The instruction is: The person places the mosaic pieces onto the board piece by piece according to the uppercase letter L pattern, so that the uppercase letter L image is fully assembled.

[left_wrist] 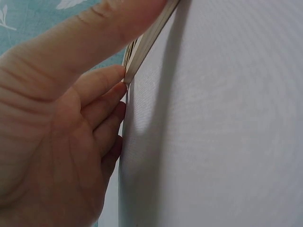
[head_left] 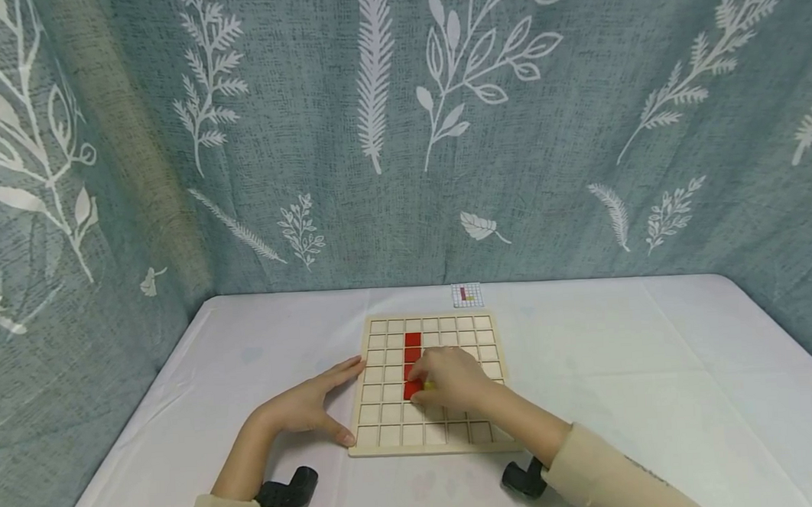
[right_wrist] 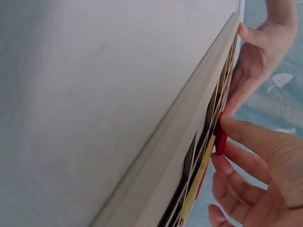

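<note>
A square wooden grid board (head_left: pixel 380 414) lies on the table, with a column of red tiles (head_left: pixel 413 340) left of its middle. My right hand (head_left: pixel 457 377) is over the board and pinches a red tile (right_wrist: pixel 220 136) between thumb and forefinger at the column's near end. Beside it lies a yellow piece (right_wrist: pixel 199 176), mostly hidden under the hand in the head view. My left hand (head_left: pixel 300 403) touches the board's left side, its fingers stretched along the edge and its thumb at the near left corner.
Behind the board lies a small card (head_left: pixel 466 295) printed with a grid and red and yellow marks. White cloth covers the table (head_left: pixel 625 364). A leaf-patterned curtain (head_left: pixel 331 135) hangs behind and at both sides. Black wrist mounts (head_left: pixel 289 489) sit on the wrists.
</note>
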`<act>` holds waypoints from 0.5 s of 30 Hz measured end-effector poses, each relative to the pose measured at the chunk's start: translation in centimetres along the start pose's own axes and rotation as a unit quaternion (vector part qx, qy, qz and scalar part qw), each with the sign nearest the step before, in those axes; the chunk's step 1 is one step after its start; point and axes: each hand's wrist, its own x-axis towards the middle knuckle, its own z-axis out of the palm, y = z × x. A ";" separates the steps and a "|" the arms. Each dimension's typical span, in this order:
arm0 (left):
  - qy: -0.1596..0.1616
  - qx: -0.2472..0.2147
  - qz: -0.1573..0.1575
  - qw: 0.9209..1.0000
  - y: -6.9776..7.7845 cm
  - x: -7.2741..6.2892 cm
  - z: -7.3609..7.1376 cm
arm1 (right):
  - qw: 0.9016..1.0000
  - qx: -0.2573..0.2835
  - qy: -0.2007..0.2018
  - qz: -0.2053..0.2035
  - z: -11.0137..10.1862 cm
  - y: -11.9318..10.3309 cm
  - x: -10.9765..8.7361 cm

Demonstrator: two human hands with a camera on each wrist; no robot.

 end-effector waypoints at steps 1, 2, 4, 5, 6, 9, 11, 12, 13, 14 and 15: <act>0.000 0.000 0.001 1.000 -0.1 0.0 0.0 | 1.000 0.000 -0.004 0.004 0.0 0.0 0.0; 0.000 -0.001 0.001 1.000 -0.1 0.1 0.1 | 1.000 0.000 -0.007 0.006 0.0 -0.1 0.0; 0.001 -0.001 0.000 1.000 -0.2 0.1 0.1 | 1.000 0.003 -0.013 0.011 0.0 -0.1 0.1; 0.001 -0.001 -0.001 1.000 -0.2 0.1 0.1 | 1.000 0.004 -0.016 0.013 0.0 -0.1 0.1; 0.001 -0.002 0.000 1.000 -0.3 0.1 0.1 | 1.000 0.002 -0.017 0.013 0.0 -0.1 0.1; 0.001 -0.002 -0.005 1.000 -0.3 0.2 0.1 | 1.000 0.002 -0.020 0.017 0.0 -0.1 0.1; 0.001 -0.003 -0.005 1.000 -0.3 0.2 0.1 | 1.000 0.005 -0.020 0.020 0.1 -0.1 0.1; 0.000 -0.002 -0.004 1.000 -0.3 0.2 0.1 | 1.000 0.008 -0.020 0.021 0.1 -0.1 0.2; 0.000 -0.001 -0.003 1.000 -0.3 0.2 0.2 | 0.999 0.012 -0.020 0.023 0.2 0.0 0.2; 0.000 0.000 -0.001 1.000 -0.3 0.2 0.2 | 0.999 0.016 -0.020 0.025 0.2 0.0 0.2; 0.001 0.001 0.001 1.000 -0.3 0.2 0.2 | 0.999 0.020 -0.020 0.027 0.2 0.0 0.2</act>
